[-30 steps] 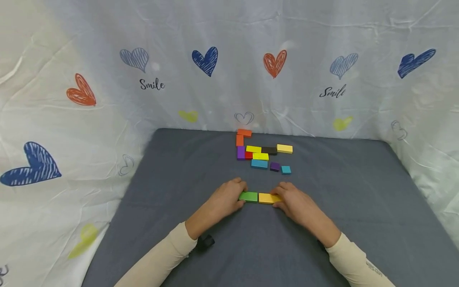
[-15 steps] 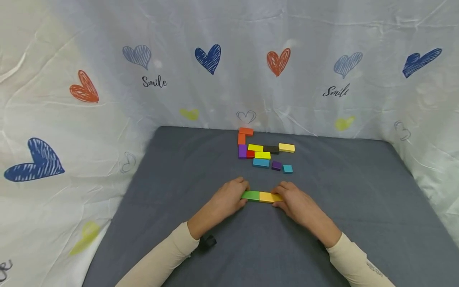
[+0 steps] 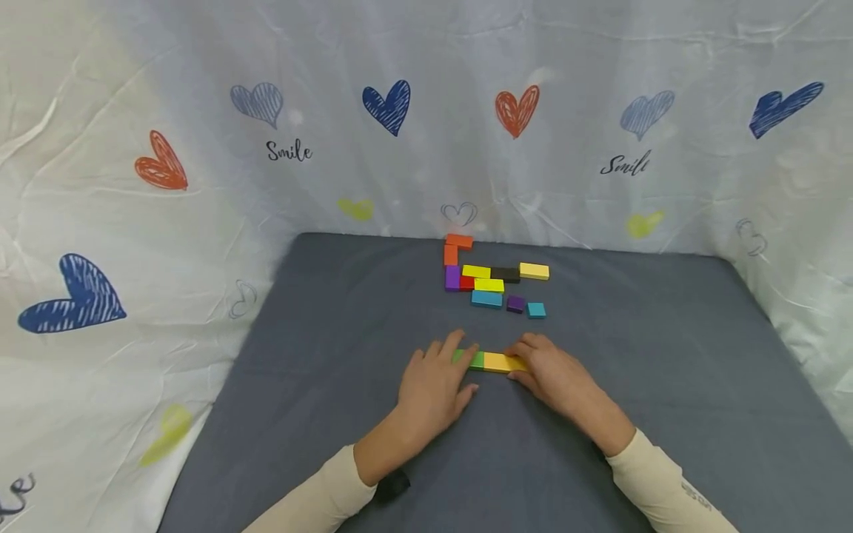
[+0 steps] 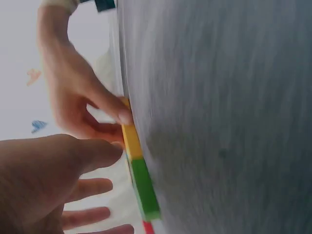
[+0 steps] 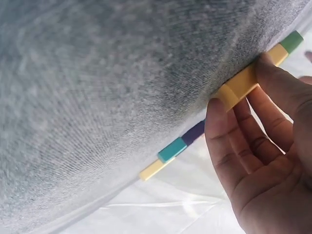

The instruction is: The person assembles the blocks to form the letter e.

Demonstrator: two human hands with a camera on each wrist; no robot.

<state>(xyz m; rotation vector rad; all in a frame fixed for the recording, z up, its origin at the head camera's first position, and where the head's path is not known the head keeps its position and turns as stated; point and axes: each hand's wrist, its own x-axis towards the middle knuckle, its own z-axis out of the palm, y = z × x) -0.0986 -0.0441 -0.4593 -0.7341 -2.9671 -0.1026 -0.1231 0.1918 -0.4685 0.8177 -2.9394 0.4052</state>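
Near the middle of the table, a green block (image 3: 477, 361) and an orange-yellow block (image 3: 498, 363) lie end to end, touching. My right hand (image 3: 560, 376) pinches the orange-yellow block between thumb and fingers at its right end, as the right wrist view also shows on that block (image 5: 241, 87). My left hand (image 3: 429, 389) is spread over the left end of the green block, partly hiding it in the head view. Seen from the left wrist, its fingers are extended and stand apart from the green block (image 4: 145, 190), with nothing held.
Behind the hands lie several coloured blocks: a blue one (image 3: 486, 299), a small purple one (image 3: 515, 304), a small teal one (image 3: 536, 310), a black one (image 3: 506, 275) and a pale yellow one (image 3: 534, 272). Orange blocks (image 3: 451, 255) sit near the table's (image 3: 346, 296) back edge.
The gap between the green and orange-yellow blocks has closed. My left hand has let go of the green block and spread its fingers; my right hand keeps its pinch.
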